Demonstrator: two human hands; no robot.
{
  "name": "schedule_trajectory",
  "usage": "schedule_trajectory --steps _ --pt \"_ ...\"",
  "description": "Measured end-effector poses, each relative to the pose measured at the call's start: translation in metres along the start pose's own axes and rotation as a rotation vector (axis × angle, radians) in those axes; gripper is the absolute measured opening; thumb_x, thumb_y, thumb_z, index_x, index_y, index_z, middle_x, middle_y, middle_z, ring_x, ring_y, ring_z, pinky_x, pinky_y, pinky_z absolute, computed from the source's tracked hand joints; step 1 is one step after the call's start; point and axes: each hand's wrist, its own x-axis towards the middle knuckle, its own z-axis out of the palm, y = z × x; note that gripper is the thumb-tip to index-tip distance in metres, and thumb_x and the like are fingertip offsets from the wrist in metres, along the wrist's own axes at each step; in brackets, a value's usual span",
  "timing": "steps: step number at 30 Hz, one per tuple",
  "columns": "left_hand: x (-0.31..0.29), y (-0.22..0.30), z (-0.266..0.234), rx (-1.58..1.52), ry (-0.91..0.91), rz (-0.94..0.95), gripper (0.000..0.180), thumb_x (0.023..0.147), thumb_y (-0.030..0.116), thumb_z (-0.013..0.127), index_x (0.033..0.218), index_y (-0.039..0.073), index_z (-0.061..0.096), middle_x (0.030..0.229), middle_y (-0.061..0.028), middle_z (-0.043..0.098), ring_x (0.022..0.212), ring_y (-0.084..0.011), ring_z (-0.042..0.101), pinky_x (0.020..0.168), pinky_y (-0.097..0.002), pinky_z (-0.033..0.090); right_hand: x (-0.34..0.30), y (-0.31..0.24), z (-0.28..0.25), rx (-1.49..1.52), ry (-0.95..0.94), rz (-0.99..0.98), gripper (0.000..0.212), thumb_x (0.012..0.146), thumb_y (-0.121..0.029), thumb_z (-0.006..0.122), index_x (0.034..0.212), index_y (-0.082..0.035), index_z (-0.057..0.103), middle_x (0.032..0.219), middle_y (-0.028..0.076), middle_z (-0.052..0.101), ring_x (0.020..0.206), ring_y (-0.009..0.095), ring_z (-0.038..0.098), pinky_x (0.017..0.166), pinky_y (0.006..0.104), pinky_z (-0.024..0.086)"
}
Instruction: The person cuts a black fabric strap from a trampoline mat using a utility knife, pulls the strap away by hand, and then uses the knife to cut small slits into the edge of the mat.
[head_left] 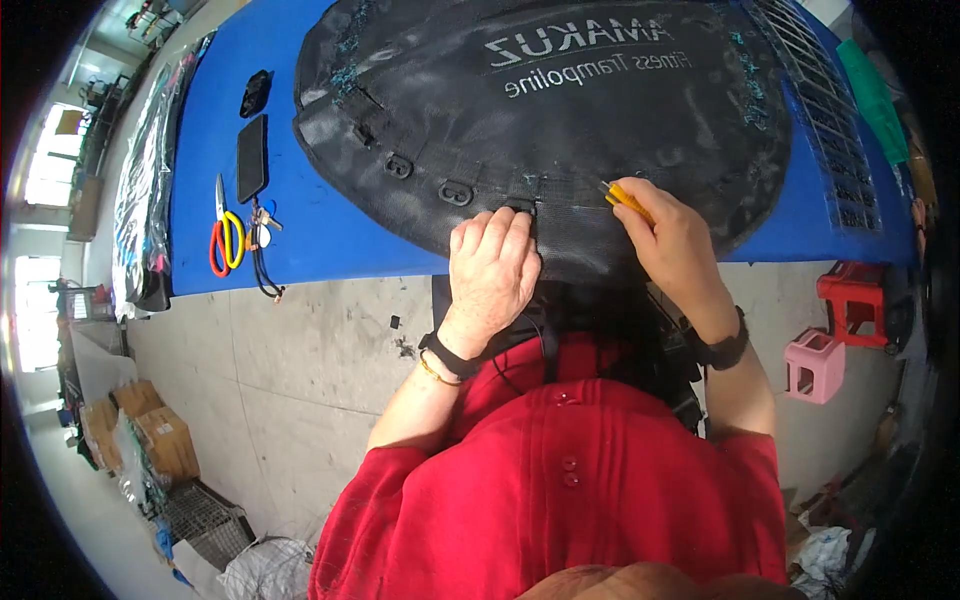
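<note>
A large round black trampoline mat (620,130) with pale printing lies on the blue table, its near edge in front of me. Black rings on webbing tabs (456,192) run along this edge. My left hand (494,262) bends its fingers over the edge beside one tab, gripping the mat; its thumb is hidden. In my right hand (668,235) are small yellow thread snips (632,200), closed in the fingers, with the metal tip pointing left just above the mat. Bits of teal thread (345,80) lie on the mat toward its left and right sides.
On the blue table (330,240), left of the mat, lie red-and-yellow scissors (226,238), a dark phone (252,158), keys (264,220) and a small black object (256,93). Clear plastic covers the far right. Red (852,300) and pink (815,364) stools stand right; cardboard boxes (165,440), left.
</note>
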Motion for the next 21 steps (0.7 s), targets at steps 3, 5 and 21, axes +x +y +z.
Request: schedule_trajectory --steps 3,5,21 --pt "0.000 0.001 -0.001 0.008 0.008 0.003 0.036 0.087 0.011 0.071 0.122 0.003 0.067 0.118 -0.0134 0.067 0.109 -0.0344 0.062 0.096 -0.0465 0.045 0.003 0.004 -0.001 -0.007 -0.026 0.020 0.021 0.101 -0.019 0.065 0.120 -0.009 0.064 0.103 0.016 0.073 0.091 0.040 0.071 0.076 0.0480 0.056" --pt "-0.001 0.001 -0.001 0.010 0.014 0.010 0.036 0.087 0.011 0.071 0.122 0.003 0.067 0.119 -0.0135 0.067 0.110 -0.0346 0.062 0.097 -0.0464 0.045 0.004 0.005 -0.002 0.011 -0.054 -0.017 0.020 0.102 -0.020 0.063 0.119 -0.010 0.064 0.103 0.017 0.073 0.095 0.040 0.070 0.078 0.0487 0.056" --pt "0.000 0.002 -0.003 -0.008 -0.032 -0.040 0.036 0.086 0.011 0.072 0.122 0.005 0.067 0.121 -0.0138 0.066 0.113 -0.0340 0.060 0.098 -0.0462 0.044 0.009 0.013 -0.004 0.052 -0.130 -0.034 0.019 0.104 -0.021 0.059 0.119 -0.009 0.062 0.103 0.019 0.071 0.099 0.041 0.069 0.082 0.0487 0.055"
